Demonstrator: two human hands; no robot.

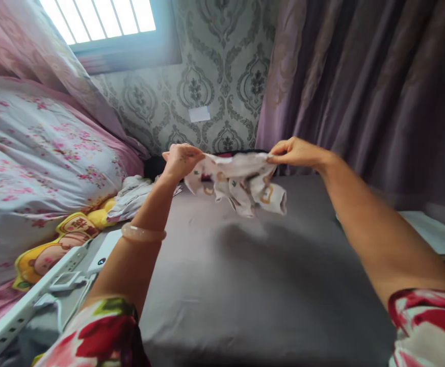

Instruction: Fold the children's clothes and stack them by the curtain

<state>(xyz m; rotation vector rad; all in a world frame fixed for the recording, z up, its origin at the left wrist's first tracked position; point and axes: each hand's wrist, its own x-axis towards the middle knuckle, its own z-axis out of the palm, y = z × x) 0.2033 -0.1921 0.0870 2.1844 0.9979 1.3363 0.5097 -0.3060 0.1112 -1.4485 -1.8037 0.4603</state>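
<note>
A small white garment point(241, 178) with brown and green prints hangs in the air above the grey bed surface. Its kind is hard to tell, as the cloth is crumpled and blurred; a tube-like sleeve or leg sticks out at the lower right. My left hand point(182, 159) pinches its upper left corner between thumb and fingers. At the upper right corner, my right hand point(296, 153) grips the edge in the same way. The top edge is stretched between both hands, while the lower part swings loose.
A grey sheet point(268, 285) covers the surface below. To the left lie a crumpled pale cloth point(132, 196), yellow plush toys point(50, 252), a white power strip point(27, 306) with plugs and cables, and floral bedding point(46, 158). Purple curtains point(360, 92) hang at the right.
</note>
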